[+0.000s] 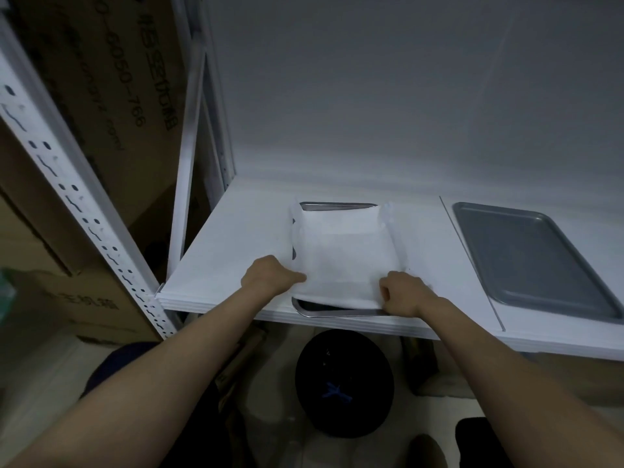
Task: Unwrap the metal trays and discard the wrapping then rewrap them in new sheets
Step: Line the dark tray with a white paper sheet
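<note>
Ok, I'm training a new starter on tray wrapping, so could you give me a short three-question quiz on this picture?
1. True or false: the bare tray lies to the right of the half-wrapped tray on the white shelf.
2. What do the left hand and the right hand both grip? A) the white sheet B) the bare tray C) the white shelf
3. How many metal trays lie on the shelf?
Key: 1 true; 2 A; 3 two.
</note>
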